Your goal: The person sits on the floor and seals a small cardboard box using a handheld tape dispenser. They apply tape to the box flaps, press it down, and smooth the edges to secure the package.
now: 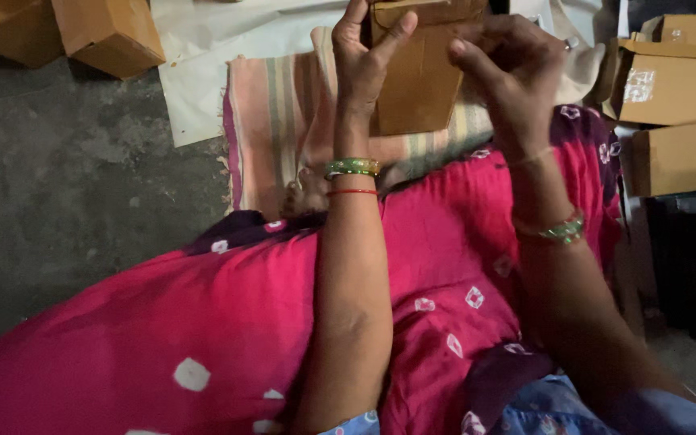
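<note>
Both hands are up in front, working one flat brown cardboard piece (pixel 416 76). The left hand (pixel 362 60) sits on its left edge w/ thumb pressed on the front face and fingers spread upward, half open, more a pinch-and-steady than a full grip, prob. to keep the piece upright. The right hand (pixel 509 68) is curled shut round the top right corner, fingers bunched as if pinching a flap; the exact contact is hidden behind the knuckles. The cardboard hangs between the two hands, above the lap, held vertical so its face is toward the camera. It looks like a folded-flat carton: plain brown, tapered lower corners, a fold line near the top. Below the hands lies a striped cloth (pixel 283 121) in pink, cream and grey, spread over pale sheeting on the floor. Closer in, pink fabric w/ white dots (pixel 203 322) covers the lap. Right of the right hand stand stacked brown boxes (pixel 678 89); far left of the left hand, two more cartons (pixel 106 32) on grey concrete.
</note>
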